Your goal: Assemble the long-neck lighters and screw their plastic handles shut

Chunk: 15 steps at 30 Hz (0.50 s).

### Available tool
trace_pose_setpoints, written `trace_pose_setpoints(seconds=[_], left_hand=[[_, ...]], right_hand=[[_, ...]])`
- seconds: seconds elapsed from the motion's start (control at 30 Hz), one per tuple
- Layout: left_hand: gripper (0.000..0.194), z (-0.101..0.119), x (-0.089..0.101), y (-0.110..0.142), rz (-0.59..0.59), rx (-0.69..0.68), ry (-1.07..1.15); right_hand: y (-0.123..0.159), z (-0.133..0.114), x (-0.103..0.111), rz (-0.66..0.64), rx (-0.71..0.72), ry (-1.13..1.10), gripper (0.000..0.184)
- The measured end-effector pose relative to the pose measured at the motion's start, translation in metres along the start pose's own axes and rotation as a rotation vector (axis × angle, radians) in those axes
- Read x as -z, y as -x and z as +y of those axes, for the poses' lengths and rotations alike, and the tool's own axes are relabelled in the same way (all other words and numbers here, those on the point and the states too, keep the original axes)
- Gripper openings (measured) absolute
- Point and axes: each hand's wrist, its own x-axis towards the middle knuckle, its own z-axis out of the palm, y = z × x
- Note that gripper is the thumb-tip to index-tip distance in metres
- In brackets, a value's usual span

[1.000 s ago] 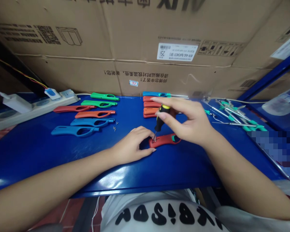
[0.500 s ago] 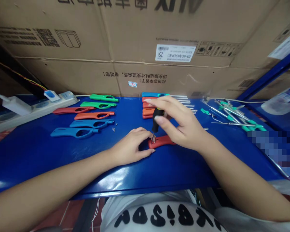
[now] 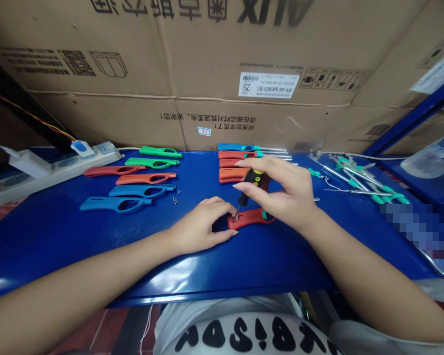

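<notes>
A red lighter [image 3: 249,217] with a green trigger lies flat on the blue table. My left hand [image 3: 203,227] grips its handle end between thumb and fingers. In my right hand [image 3: 284,195] is a black and yellow screwdriver [image 3: 243,198], pinched by thumb and fingers. It leans to the right, and its tip is down at the lighter's handle near my left fingertips; whether it sits in a screw I cannot make out. Behind them lie assembled lighters with metal tubes, among them a blue lighter [image 3: 231,147] and an orange lighter [image 3: 232,175], partly covered by my right hand.
At the left lie several empty handle shells, such as a blue handle shell [image 3: 99,204] and a green handle shell [image 3: 151,162]. Small screws [image 3: 175,200] sit beside them. A power strip [image 3: 64,162] borders the left. Metal lighter tubes [image 3: 355,180] pile up at the right. A cardboard box [image 3: 207,88] stands behind.
The screwdriver has gone from nearly upright to leaning right, and my right hand has shifted slightly down and right, uncovering the lighter's green trigger. My left hand keeps its hold.
</notes>
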Motion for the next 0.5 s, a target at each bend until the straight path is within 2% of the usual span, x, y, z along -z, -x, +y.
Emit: trace_pose_setpoints(seconds=[0.07, 0.13, 0.23, 0.3, 0.4, 0.5], left_hand=[[0.023, 0.0, 0.0, 0.0, 0.007, -0.007, 0.008], [0.023, -0.001, -0.001, 0.0, 0.013, -0.014, 0.011], [0.023, -0.001, -0.001, 0.0, 0.011, -0.013, 0.002], [0.023, -0.001, -0.001, 0.0, 0.007, -0.013, -0.01], [0.021, -0.001, -0.002, 0.0, 0.006, -0.014, -0.012], [0.021, -0.001, -0.001, -0.001, 0.005, -0.005, 0.0]], right_hand=[[0.001, -0.001, 0.0, 0.076, 0.07, 0.116, 0.025], [0.001, -0.003, -0.001, 0.046, 0.074, 0.086, 0.028], [0.0, -0.008, -0.002, -0.059, -0.009, -0.064, 0.036], [-0.001, -0.011, -0.002, -0.04, 0.009, -0.007, 0.028], [0.0, -0.011, 0.001, 0.042, 0.12, 0.166, 0.024], [0.0, -0.009, 0.003, -0.041, 0.094, 0.11, 0.033]])
